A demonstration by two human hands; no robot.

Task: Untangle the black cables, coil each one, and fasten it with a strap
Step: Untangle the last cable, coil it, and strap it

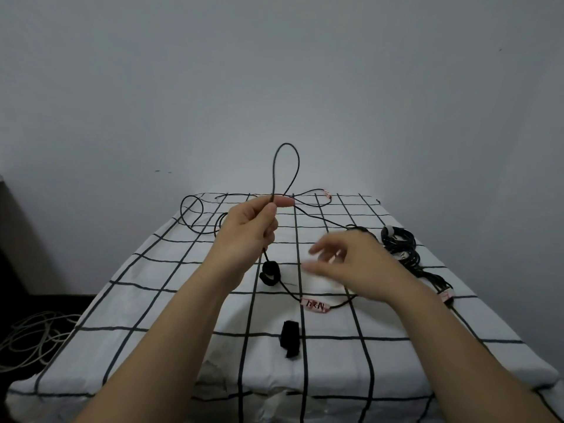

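My left hand (254,227) pinches a thin black cable (287,166) above the table, and a tall loop of it stands up over my fingers. The cable runs on across the far part of the table and down past a pink label (316,305) near the middle. My right hand (351,261) hovers blurred over the table to the right of the left hand, fingers spread, holding nothing. A rolled black strap (270,273) lies under my left wrist. Another black strap (290,338) lies nearer the front edge.
A coiled black cable bundle (399,239) with a grey strap lies at the right of the table (152,300), which has a white cloth with a black grid. White cables (33,334) lie on the floor at left. A grey wall stands behind.
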